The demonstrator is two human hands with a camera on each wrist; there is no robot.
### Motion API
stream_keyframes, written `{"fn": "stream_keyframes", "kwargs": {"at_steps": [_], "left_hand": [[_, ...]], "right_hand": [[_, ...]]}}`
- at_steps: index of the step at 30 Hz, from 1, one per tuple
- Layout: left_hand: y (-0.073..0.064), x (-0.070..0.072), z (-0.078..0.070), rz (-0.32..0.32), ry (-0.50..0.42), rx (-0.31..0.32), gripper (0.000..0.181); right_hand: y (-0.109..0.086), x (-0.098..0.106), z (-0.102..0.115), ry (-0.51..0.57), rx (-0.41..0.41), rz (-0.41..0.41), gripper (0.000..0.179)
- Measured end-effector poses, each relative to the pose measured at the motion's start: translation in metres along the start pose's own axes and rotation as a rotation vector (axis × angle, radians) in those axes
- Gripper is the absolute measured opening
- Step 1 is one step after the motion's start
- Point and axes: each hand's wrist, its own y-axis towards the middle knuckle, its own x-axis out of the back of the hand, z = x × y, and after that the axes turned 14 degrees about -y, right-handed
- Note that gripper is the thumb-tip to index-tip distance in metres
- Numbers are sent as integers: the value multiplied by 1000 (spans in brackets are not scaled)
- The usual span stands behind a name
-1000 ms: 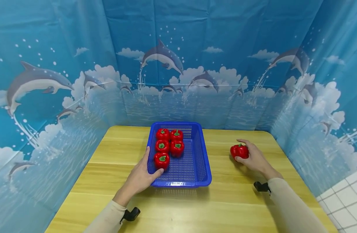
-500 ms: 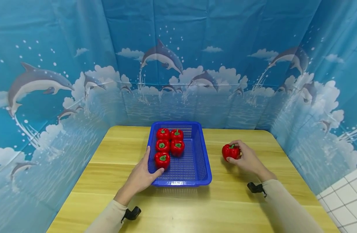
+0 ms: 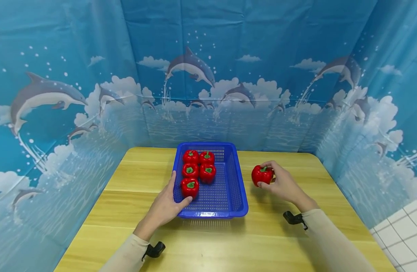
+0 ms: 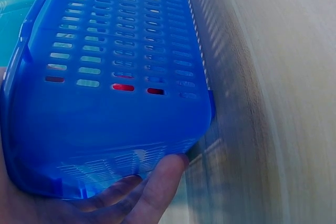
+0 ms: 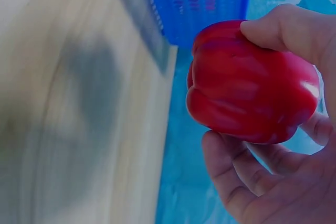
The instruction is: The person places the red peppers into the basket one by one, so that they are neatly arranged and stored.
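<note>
My left hand (image 3: pixel 165 208) holds the blue plastic basket (image 3: pixel 208 215) at its front left corner. Its thumb lies over the rim, and in the left wrist view the other fingers (image 4: pixel 163 184) press against the slotted outer wall. Several red bell peppers (image 3: pixel 190 188) with green stems stand in the left part of the basket. To the right of the basket, my right hand (image 3: pixel 286 186) grips another red bell pepper (image 3: pixel 261 176) between thumb and fingers. In the right wrist view this pepper (image 5: pixel 247 87) hangs clear of the table, its shadow falling on the wood.
The light wooden table (image 3: pixel 215 249) carries the basket near its far edge. A blue curtain (image 3: pixel 208 124) printed with dolphins hangs behind and at both sides. White tiles (image 3: pixel 402 234) show at the lower right. A small black device (image 3: pixel 292 218) sits at each wrist.
My right hand has carried the bell pepper leftward, from the right side of the table closer to the basket. My left hand and the basket have stayed in place.
</note>
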Motion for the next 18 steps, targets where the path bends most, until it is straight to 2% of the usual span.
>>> {"fn": "stream_keyframes", "kwargs": {"at_steps": [11, 18], "left_hand": [[-1, -2, 1, -2, -4, -6, 123], [0, 0, 1, 1, -13, -8, 123]], "right_hand": [[6, 13, 38, -42, 68, -43, 62], [14, 18, 54, -83, 93, -73, 62]]}}
